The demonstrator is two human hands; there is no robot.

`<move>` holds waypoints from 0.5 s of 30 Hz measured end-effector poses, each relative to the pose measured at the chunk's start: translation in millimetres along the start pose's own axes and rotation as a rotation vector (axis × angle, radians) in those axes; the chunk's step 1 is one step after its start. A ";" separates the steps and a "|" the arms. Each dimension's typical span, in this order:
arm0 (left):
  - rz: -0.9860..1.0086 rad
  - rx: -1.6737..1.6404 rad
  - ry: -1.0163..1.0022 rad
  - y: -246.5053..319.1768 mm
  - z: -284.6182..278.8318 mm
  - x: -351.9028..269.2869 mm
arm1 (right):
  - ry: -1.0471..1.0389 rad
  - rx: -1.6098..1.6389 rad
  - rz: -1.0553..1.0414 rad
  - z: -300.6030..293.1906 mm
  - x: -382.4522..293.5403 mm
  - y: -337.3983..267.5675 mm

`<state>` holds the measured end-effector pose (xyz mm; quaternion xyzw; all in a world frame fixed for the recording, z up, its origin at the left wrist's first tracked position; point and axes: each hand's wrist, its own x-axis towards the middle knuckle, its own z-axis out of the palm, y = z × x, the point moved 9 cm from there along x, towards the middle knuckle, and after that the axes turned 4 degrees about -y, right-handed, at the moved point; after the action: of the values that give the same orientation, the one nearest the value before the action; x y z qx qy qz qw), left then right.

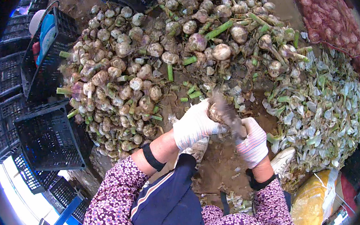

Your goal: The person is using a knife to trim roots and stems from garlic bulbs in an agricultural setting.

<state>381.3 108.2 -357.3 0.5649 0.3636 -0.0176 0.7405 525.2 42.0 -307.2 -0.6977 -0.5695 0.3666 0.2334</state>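
My left hand (pixel 196 122), in a white knit work glove, is closed around a garlic bulb (pixel 215 113). Soil-stained roots and skin show on the bulb. My right hand (pixel 252 141), gloved in the same way, grips a metal blade tool (pixel 231 116), blurred along its length. The blade lies against or just beside the bulb's right side; whether it touches cannot be told. Cut green stem pieces (pixel 194 92) lie on the ground just beyond my hands. Past them spreads a large heap of garlic bulbs (pixel 126 69).
Black plastic crates (pixel 50 138) stand at the left, one holding blue and red items. A pile of peeled garlic skins (pixel 322 110) lies at the right. Behind it leans a red mesh sack (pixel 327 12) full of bulbs. A yellow sack (pixel 312 200) sits at the lower right.
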 end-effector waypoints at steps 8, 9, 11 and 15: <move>0.235 -0.247 0.123 -11.7 16.7 -1.7 | -0.322 -0.323 -0.129 3.2 1.8 -16.0; 0.222 -0.191 0.113 -16.4 15.9 -1.6 | -0.337 -0.313 -0.127 4.9 0.7 -17.0; 0.114 -0.062 0.064 -33.2 13.5 -1.2 | -0.367 -0.293 -0.125 7.0 -0.7 -21.5; 0.306 0.056 0.143 -5.1 14.0 -5.0 | -0.359 -0.271 -0.131 6.6 -1.5 -18.1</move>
<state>382.7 92.6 -357.4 0.6339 0.3245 0.1255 0.6907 508.6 44.3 -297.5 -0.6078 -0.6901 0.3890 0.0556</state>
